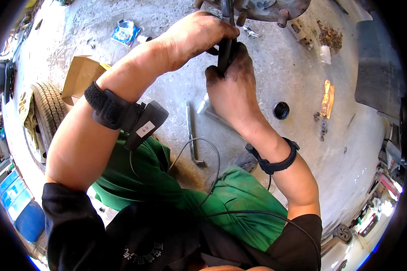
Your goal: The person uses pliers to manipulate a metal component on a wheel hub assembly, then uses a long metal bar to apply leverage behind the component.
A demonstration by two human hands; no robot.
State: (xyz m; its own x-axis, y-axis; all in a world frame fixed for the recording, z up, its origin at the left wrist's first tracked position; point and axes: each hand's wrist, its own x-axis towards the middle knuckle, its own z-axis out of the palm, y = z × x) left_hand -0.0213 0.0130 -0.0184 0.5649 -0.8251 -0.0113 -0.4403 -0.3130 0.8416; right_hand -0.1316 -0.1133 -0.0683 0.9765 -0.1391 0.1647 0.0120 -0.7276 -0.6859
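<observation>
A black rod-like part [226,56] comes down from the top edge, in front of a rusty wheel hub with studs [282,18]. My left hand [199,36] is closed on it from the left, with its fingertips partly hidden behind it. Lower down, my right hand [234,83], smudged dark, wraps round the rod's bottom end. What exactly the part is, I cannot make out. Below the hands, a long metal wrench with a bent end [191,135] lies on the floor. Beside my right wrist shows a clear and silver piece [203,104], partly hidden.
On the concrete floor lie a round black cap [281,110], a crumpled orange wrapper [328,99] and a blue packet [125,33]. To the left are an open cardboard box [80,74] and a tyre [49,106]. A thin cable [217,151] loops over my green trousers.
</observation>
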